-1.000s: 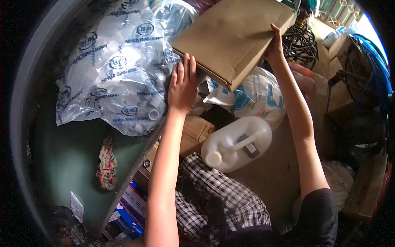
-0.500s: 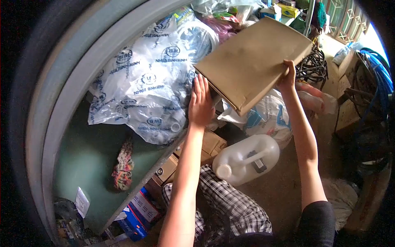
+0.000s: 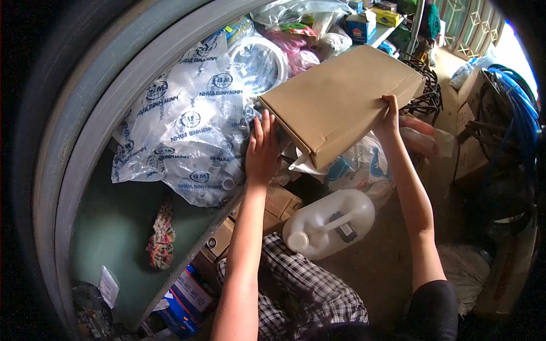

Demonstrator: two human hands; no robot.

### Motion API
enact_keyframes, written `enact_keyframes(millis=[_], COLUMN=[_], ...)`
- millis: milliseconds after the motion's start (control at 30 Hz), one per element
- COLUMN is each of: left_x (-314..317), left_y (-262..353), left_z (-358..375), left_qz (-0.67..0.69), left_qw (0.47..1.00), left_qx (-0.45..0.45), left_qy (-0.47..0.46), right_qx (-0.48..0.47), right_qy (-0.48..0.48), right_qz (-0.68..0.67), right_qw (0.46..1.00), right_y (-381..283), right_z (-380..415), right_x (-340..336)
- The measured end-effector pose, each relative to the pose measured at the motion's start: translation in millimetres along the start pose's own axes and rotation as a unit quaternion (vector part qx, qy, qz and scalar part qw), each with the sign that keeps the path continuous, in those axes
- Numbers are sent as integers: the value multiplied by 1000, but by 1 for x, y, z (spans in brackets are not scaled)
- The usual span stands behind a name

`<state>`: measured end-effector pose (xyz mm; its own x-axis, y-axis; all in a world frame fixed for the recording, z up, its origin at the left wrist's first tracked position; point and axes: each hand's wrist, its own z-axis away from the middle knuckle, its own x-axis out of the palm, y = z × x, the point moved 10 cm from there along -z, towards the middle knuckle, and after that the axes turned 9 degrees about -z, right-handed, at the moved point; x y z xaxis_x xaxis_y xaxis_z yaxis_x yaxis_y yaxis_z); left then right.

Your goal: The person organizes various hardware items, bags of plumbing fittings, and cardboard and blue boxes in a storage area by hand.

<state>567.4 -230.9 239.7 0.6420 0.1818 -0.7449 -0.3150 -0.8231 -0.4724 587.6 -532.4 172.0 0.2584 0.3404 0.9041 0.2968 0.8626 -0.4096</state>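
A brown cardboard box, closed and tilted, is held up in front of me. My right hand grips its right edge, with the thumb on the top face. My left hand is by its left corner, fingers stretched out; whether the palm touches the box is hard to see. Just left of that hand lies a large clear plastic bag with blue printing, on a green surface. Beneath the box are a white printed plastic bag and a translucent plastic jug with a white cap.
A crumpled multicoloured cloth lies on the green surface. Blue boxes stand below its edge. Blue hoses hang at the right, and dark bent metal rods lie behind the box. A grey curved frame borders the left.
The view has shifted slightly, so most things appear a little further left and lower. Both hands keep nearly the same positions at the cardboard box.
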Motion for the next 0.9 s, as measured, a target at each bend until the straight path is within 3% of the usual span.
enact_keyframes(millis=[100, 167, 367, 433, 900], left_x=[-3, 1, -6, -2, 9], left_y=[1, 1, 1, 1, 2], left_z=[-1, 0, 1, 1, 2], left_qz=[-24, -69, -66, -21, 50], left_qw=[999, 998, 997, 1000, 999], left_qx=[5, -8, 2, 17, 20], left_qy=[26, 5, 39, 3, 1], right_qx=[-16, -138, -46, -53, -50], right_qy=[-44, 17, -29, -18, 9], right_qz=[39, 40, -22, -10, -3], right_qw=[998, 989, 998, 998, 999], right_y=[3, -4, 27, 30, 29], right_z=[-21, -38, -11, -13, -13], right_x=[4, -22, -13, -18, -27])
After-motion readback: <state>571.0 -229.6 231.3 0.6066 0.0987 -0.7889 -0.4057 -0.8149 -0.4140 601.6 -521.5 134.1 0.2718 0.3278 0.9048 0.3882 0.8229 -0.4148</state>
